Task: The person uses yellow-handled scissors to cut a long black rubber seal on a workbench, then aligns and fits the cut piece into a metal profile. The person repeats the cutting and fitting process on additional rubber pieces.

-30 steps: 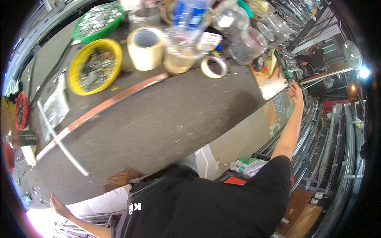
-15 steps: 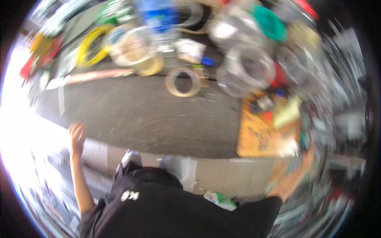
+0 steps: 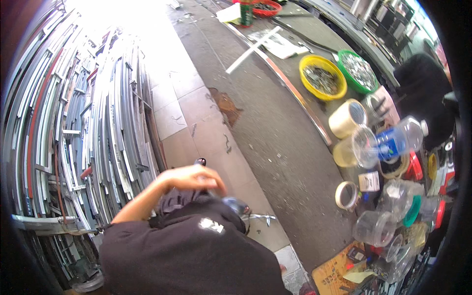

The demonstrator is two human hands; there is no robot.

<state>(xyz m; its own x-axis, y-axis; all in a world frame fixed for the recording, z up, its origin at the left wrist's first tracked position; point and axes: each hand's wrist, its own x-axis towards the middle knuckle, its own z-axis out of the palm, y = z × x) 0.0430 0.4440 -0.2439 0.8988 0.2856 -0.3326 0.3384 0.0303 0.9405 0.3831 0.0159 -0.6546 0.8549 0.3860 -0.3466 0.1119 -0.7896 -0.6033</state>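
Clear plastic jars (image 3: 376, 229) and a masking-tape roll (image 3: 339, 197) crowd the workbench's (image 3: 280, 162) right side; metal profiles (image 3: 81, 132) lie well left of it. Left of it too, the left hand (image 3: 196, 177) is loosely bent, released, palm hidden; the right hand is out of sight, state unclear.

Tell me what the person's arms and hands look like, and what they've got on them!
The left forearm is bare below the short black sleeve of a black T-shirt with a small white marking on its front. No glove, watch or bracelet shows on the left hand. I can't make out the right hand here.
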